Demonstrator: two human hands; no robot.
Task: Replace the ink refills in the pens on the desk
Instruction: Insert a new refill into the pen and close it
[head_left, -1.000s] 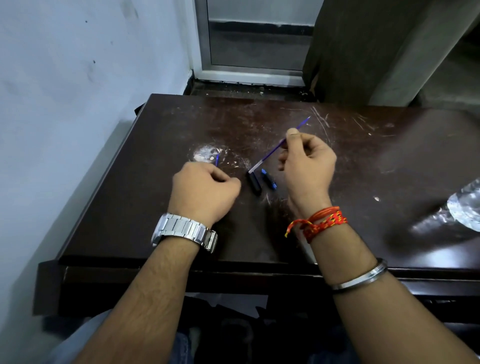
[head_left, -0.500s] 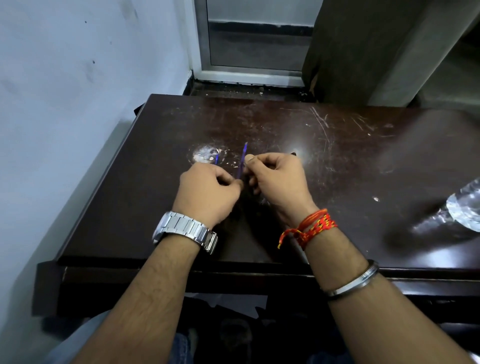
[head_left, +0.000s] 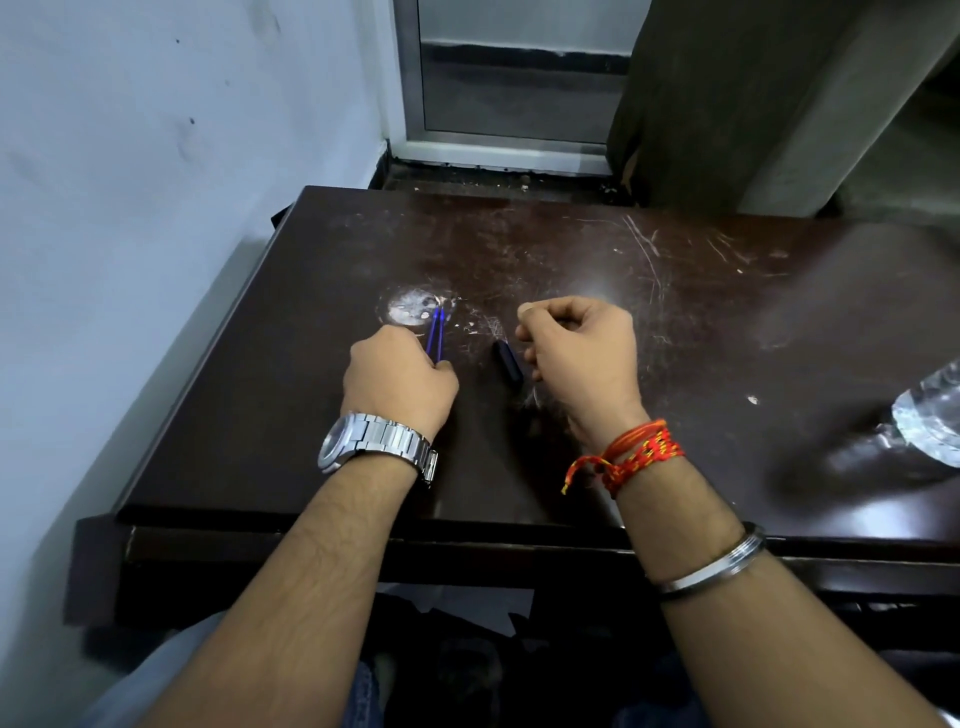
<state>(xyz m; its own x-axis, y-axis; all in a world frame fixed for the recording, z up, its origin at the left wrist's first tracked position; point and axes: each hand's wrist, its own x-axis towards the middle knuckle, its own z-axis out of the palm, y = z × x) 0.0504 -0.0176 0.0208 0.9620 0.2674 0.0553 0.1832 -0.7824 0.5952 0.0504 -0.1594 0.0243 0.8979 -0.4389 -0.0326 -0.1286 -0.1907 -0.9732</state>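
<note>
Nearest, your left hand (head_left: 397, 382) (steel watch (head_left: 375, 441) on the wrist) is resting fisted on the dark desk (head_left: 260, 415), closing around two blue refills (head_left: 435, 332) whose tips are poking out beyond the knuckles. Beside it, your right hand (head_left: 579, 358) (red thread (head_left: 631, 454) and a metal bangle (head_left: 714, 561) on that arm) is curling loosely; whether it is holding anything, you cannot tell. Between them, a dark pen barrel (head_left: 508, 362) is lying on the desk, just beside the right fingers. Farther right, a clear bottle (head_left: 930, 415) is lying at the edge.
</note>
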